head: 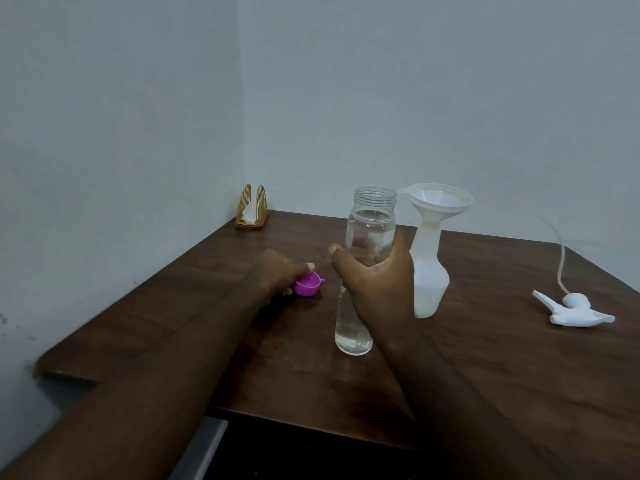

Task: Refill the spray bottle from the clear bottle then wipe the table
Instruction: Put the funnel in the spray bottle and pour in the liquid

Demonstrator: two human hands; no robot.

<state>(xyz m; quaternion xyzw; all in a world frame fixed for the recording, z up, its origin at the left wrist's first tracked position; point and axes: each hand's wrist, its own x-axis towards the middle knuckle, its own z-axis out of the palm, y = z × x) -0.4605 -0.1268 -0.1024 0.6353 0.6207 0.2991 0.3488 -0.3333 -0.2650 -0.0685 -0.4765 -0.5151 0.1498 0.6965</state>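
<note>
The table [485,358] is not yet wiped. The right hand [374,271] grips the uncapped clear bottle [360,306]; pouring remains. Just beyond it, the spray bottle [427,271] carries a funnel [438,199]. The left hand [273,275] holds the purple cap [306,284].

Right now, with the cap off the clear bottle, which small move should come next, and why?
Probably the right hand should lift the clear bottle and tilt it over the funnel. The bottle is open and holds liquid, the funnel already sits in the spray bottle beside it, and the left hand is only setting the purple cap on the table.
</note>
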